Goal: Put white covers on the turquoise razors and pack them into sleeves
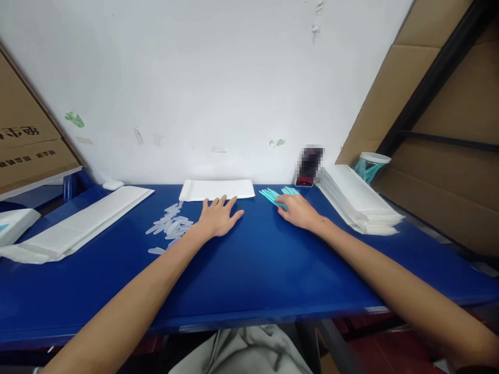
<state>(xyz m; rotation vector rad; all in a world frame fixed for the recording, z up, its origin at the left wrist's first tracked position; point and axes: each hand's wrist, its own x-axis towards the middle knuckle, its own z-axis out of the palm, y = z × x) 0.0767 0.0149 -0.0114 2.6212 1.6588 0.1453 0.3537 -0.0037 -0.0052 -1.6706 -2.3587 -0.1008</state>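
My left hand lies palm down with its fingers spread. Its fingertips touch the near edge of a white padded envelope, which lies flat against the wall. To the left of this hand is a loose pile of small translucent plastic pieces, partly hidden by my forearm. My right hand is on a small bunch of thin teal sticks, its thumb and fingers curled in at their near end. More teal sticks lie just behind its knuckles. How many the fingers grip is hidden.
A stack of white envelopes lies at the right, with a clear white-lidded jar behind it. A phone leans on the wall. More white envelopes lie left on the blue table. Cardboard stands at both sides.
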